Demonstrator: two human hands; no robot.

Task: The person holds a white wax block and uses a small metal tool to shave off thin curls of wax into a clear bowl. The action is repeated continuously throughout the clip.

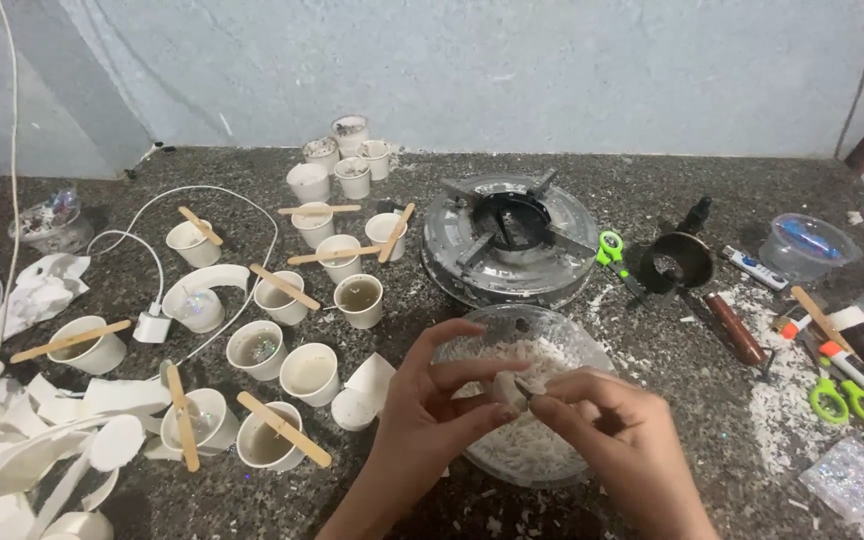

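A small white wax chunk [508, 390] is pinched between the fingertips of the left hand [432, 405] and the right hand [607, 425], both closed on it, directly above the clear bowl of white shavings [512, 450]. The chunk is best kept over the bowl so flakes fall inside, not onto the speckled surface [712, 400].

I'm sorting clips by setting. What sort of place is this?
Probably a home candle-making bench: paper cups with wooden sticks, a single gas burner, and a glass bowl of white wax flakes on a stone counter.
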